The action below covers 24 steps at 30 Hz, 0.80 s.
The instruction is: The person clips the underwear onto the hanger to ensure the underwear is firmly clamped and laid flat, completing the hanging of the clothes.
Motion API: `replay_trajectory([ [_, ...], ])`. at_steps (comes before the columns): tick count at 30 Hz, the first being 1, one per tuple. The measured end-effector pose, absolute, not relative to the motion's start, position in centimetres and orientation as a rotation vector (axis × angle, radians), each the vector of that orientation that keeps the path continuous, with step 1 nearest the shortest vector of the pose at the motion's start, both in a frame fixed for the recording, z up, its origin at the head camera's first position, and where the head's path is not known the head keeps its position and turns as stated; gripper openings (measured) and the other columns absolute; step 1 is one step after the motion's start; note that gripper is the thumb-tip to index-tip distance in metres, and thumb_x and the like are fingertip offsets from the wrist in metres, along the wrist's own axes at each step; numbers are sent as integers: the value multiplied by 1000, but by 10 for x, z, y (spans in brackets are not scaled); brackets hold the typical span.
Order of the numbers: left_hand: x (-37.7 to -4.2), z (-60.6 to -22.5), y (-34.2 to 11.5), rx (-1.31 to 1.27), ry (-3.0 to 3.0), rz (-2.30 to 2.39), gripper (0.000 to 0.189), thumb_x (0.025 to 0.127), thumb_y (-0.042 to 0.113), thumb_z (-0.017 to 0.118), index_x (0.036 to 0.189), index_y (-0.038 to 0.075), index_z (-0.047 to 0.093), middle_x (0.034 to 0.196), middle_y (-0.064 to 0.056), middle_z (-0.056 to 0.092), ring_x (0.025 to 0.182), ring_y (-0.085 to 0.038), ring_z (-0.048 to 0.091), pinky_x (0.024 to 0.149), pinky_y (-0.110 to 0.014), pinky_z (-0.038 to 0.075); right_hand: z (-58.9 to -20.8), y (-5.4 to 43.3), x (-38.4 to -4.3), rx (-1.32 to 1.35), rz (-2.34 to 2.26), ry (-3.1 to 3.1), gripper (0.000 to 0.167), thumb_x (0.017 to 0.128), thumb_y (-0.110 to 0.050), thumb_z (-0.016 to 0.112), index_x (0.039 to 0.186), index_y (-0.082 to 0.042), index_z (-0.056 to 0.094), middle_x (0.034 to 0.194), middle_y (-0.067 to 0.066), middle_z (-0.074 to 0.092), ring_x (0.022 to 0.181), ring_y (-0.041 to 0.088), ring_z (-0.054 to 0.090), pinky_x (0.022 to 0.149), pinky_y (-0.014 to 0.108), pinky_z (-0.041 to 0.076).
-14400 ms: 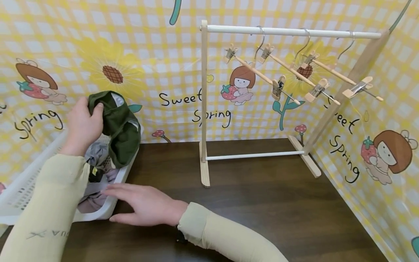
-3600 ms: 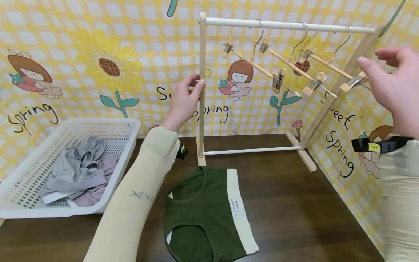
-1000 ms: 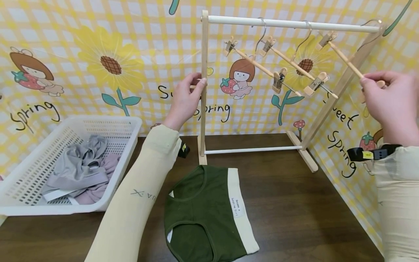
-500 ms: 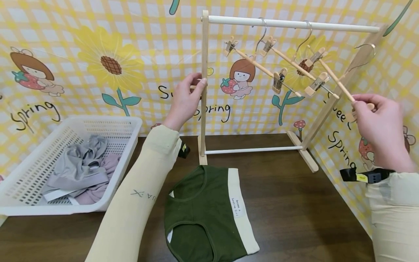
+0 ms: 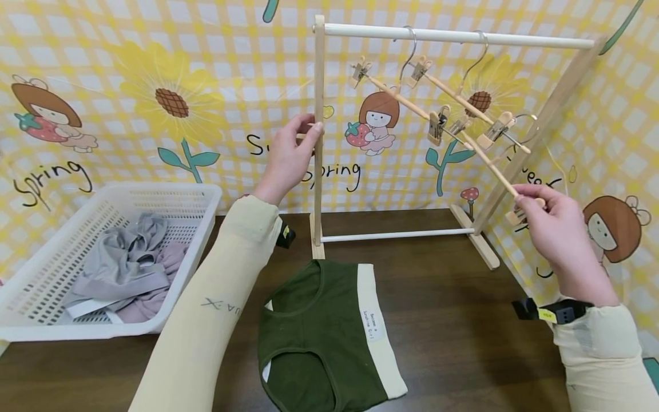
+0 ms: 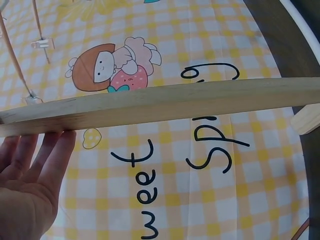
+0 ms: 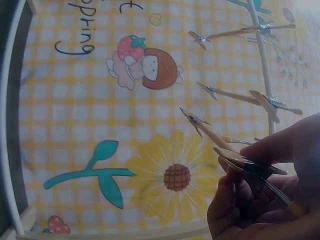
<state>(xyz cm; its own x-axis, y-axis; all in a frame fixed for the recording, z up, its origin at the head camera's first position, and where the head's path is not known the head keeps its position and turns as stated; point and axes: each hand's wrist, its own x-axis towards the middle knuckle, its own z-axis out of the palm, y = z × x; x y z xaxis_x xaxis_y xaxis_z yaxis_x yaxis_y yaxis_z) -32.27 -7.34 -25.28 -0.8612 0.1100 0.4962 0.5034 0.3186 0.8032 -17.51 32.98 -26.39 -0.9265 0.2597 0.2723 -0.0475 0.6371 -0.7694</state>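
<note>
My right hand (image 5: 558,229) pinches the near end of a wooden clip hanger (image 5: 489,162), beside its metal clip. That hanger is off the rail, its hook free and its far clip angled toward the back. In the right wrist view, thumb and fingers of the right hand (image 7: 280,187) close round the bar by the near clip. My left hand (image 5: 288,157) holds the left post (image 5: 319,68) of a small drying rack between thumb and fingers. A dark green pair of underpants (image 5: 340,335) with a cream waistband lies flat on the table, front of the rack.
Two more clip hangers, one left (image 5: 407,104) and one right (image 5: 458,102), hang from the white top rail (image 5: 360,30). A white plastic basket (image 5: 206,229) at the left holds grey clothing (image 5: 118,257) and mauve clothing (image 5: 149,303). Patterned cloth (image 5: 247,57) backs the dark table (image 5: 463,320).
Earlier the green underpants came out of the basket and now lie flat. My right hand has unhooked the rightmost hanger and brought it down and left. My left hand stays on the post.
</note>
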Motion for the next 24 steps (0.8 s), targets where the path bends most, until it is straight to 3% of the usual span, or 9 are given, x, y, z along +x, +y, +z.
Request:
replay_trajectory([
  [7, -323, -252, -72, -557, -2256, -1567, 45, 108, 33, 51, 146, 8, 53, 121, -7, 63, 96, -19, 65, 85, -28, 55, -288, 317, -169, -75, 1175, -2531, 38, 108, -27, 50, 132, 0, 61, 95, -2, 57, 60, 18, 37, 45, 29, 30],
  [16, -327, -255, -72, -501, -2202, -1638, 48, 108, 32, 53, 151, 12, 51, 126, -7, 63, 104, -19, 66, 89, -33, 56, -306, 299, -162, -33, 1250, -2574, 37, 108, -24, 49, 134, 1, 60, 82, 4, 54, 47, 13, 35, 38, 28, 32],
  [24, -331, -257, -72, -476, -2150, -1700, 45, 107, 31, 55, 149, 15, 54, 120, -7, 66, 102, -18, 65, 87, -32, 56, -323, 281, -147, 33, 1233, -2563, 34, 108, -21, 49, 132, 0, 62, 85, 10, 55, 50, 15, 38, 41, 29, 34],
])
